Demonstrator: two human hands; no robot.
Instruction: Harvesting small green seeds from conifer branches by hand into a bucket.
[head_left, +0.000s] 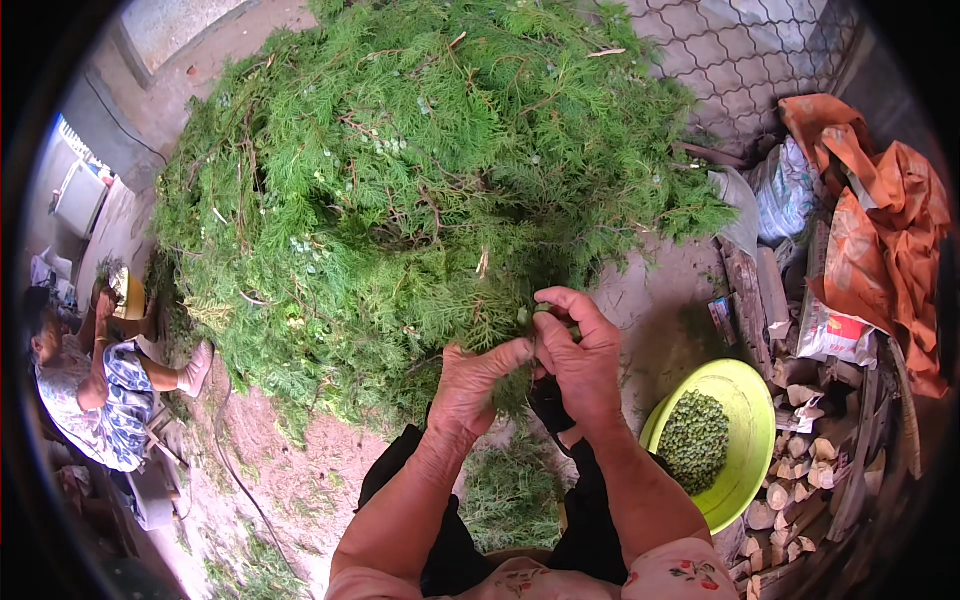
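A large heap of cut evergreen branches (420, 180), with scale-like leaves and small pale green cones among them, lies in front of me. My left hand (470, 385) is closed on a leafy evergreen sprig (487, 318) at the heap's near edge. Right beside it, my right hand (580, 355) pinches at the sprig with thumb and forefinger, and small green cones (523, 316) show by the fingertips. More green seems tucked within its curled fingers, partly hidden. To my right stands a yellow-green plastic basin (755, 400) holding many picked green cones (693, 440).
Loose greenery (512, 490) lies on the floor between my legs. Stacked firewood (790, 490), sacks (785, 190) and an orange tarp (875, 240) line the right side. Wire mesh (740, 60) stands behind. At far left another person (100, 390) sits near a yellow container (130, 298).
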